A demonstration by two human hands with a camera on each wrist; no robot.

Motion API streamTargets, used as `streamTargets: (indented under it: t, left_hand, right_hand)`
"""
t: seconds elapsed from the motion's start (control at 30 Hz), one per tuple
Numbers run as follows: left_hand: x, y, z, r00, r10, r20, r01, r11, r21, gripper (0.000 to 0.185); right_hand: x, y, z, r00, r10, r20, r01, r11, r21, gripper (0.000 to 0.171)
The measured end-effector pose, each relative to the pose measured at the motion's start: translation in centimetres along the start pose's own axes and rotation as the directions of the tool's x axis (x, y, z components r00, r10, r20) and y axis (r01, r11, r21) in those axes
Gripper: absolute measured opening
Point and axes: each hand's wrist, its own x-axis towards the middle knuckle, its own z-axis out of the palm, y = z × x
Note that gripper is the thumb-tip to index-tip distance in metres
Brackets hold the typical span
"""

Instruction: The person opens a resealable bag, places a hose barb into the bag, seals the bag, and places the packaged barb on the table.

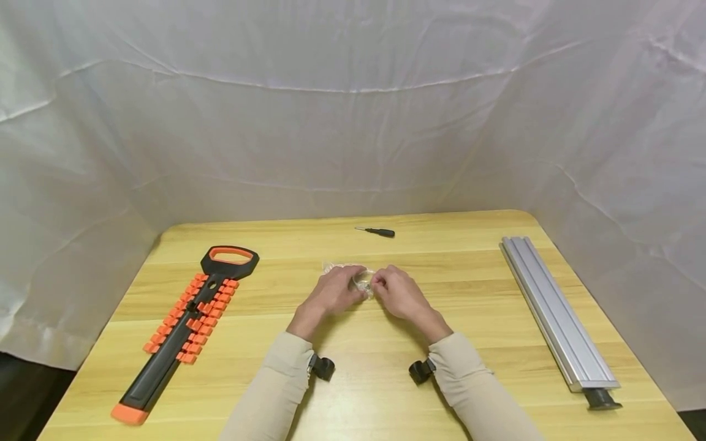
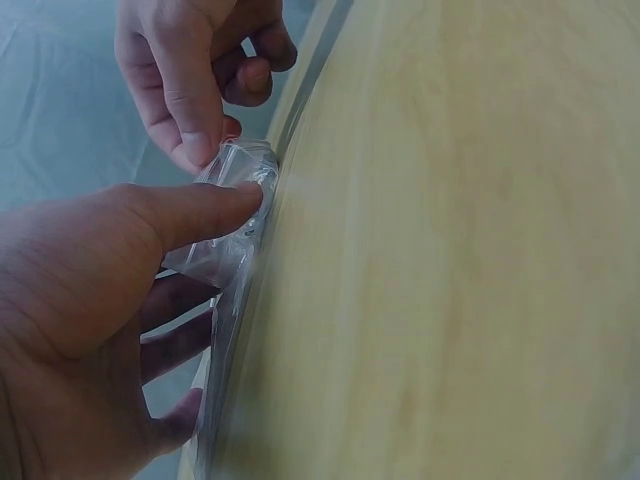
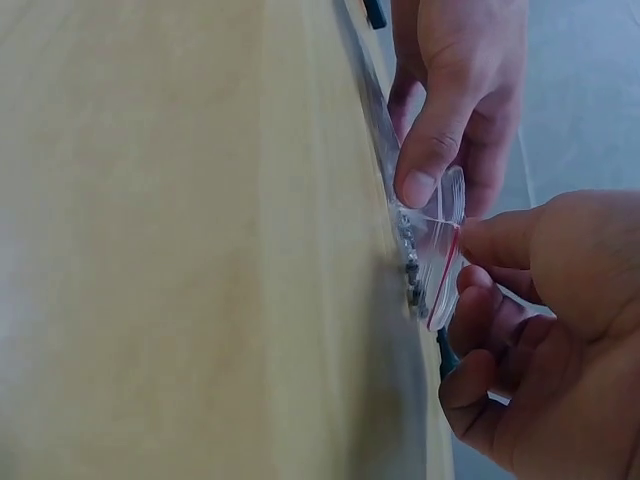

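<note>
A small clear zip-lock bag (image 3: 430,245) with a red line along its seal is between my hands, near the middle of the table. Small dark and shiny metal pieces (image 3: 413,278) lie inside it, probably screws or similar hardware. My left hand (image 1: 333,291) holds the bag, its thumb pressed on the near face and the other fingers behind. At the sealed edge, my right hand (image 1: 399,294) pinches the plastic between thumb and forefinger, the remaining fingers curled.
Beyond the hands lies a black-handled screwdriver (image 1: 380,233). On the left is a long black holder (image 1: 160,358) with an orange-lined handle and rows of orange clips (image 1: 212,312). A silver grooved metal bar (image 1: 557,312) with a black foot (image 1: 601,399) lies right. Pale cloth (image 1: 353,122) surrounds the wooden table (image 1: 358,392).
</note>
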Motion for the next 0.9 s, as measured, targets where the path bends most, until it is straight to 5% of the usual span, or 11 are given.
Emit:
streamTargets:
  t: [0.63,0.9]
  left_hand:
    - [-0.11,-0.67,-0.34,0.999,0.039,0.025,-0.038,0.999,-0.025,0.057]
    - [0.12,-0.96,-0.40,0.997,0.075,0.016,-0.075,0.996,0.054,0.061]
  right_hand:
    - [-0.85,0.68,0.15,0.998,-0.064,-0.008,0.064,0.998,-0.010,0.011]
    - [-0.74,0.63,0.19,0.999,-0.043,0.002,0.043,0.999,-0.018,0.008]
